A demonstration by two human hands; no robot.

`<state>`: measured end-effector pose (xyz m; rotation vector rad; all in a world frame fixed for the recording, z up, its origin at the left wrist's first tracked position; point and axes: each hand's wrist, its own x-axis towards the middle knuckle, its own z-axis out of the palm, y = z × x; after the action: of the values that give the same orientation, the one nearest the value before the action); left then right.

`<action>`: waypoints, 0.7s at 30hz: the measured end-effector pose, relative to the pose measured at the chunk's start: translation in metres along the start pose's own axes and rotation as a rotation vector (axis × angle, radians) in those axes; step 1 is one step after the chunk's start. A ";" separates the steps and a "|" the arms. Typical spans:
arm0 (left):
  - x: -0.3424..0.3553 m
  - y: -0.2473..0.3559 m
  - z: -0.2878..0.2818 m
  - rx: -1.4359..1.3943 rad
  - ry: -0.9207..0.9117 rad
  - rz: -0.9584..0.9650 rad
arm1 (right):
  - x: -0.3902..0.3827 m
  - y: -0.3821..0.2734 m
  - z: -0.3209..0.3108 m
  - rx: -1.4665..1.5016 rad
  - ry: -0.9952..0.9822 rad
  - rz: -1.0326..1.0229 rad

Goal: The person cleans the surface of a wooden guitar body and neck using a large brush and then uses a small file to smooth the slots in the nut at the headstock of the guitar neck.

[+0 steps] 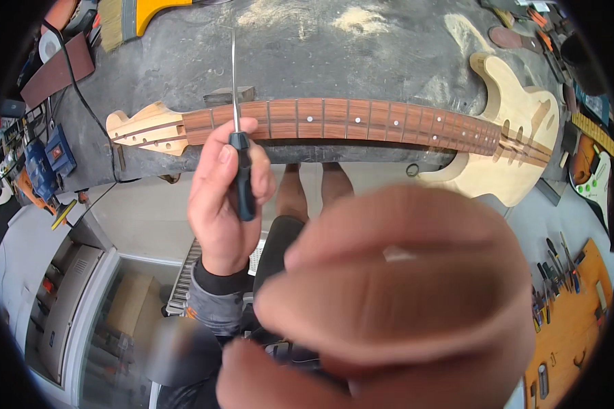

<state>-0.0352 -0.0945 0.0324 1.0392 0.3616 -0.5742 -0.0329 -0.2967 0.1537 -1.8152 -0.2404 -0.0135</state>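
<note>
My left hand (215,198) is wrapped around the dark handle of a screwdriver (243,194), whose long thin metal shaft points up and away from me. Behind that shaft lies an unpainted wooden electric guitar: its neck (334,119) has a brown fretboard with white dot inlays, the bare headstock (147,128) is to the left and the pale body (518,129) to the right. A grey block (230,94) sits just beyond the neck. Very close and smeared by motion, my right hand (396,293) fills the lower middle; thumb and fingers are apart, and nothing shows between them.
The dark workbench (389,61) has patches of sawdust. A yellow-handled brush (126,24), brown sandpaper (60,71), a cable and a blue power tool (39,167) lie left. Several screwdrivers (559,262) and an orange board (566,341) are at right; a glazed cabinet (109,327) stands lower left.
</note>
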 end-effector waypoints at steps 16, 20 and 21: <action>-0.019 -0.022 0.056 0.029 -0.116 -0.048 | -0.078 0.063 -0.008 -0.069 -0.049 0.389; -0.013 -0.036 0.052 0.167 -0.134 -0.034 | -0.091 0.083 -0.005 -0.088 -0.122 0.376; -0.009 -0.038 0.049 0.266 -0.176 -0.028 | -0.094 0.087 -0.004 -0.072 -0.117 0.368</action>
<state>-0.0647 -0.1499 0.0334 1.2297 0.1460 -0.7474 -0.1094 -0.3358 0.0590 -1.9109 0.0152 0.3479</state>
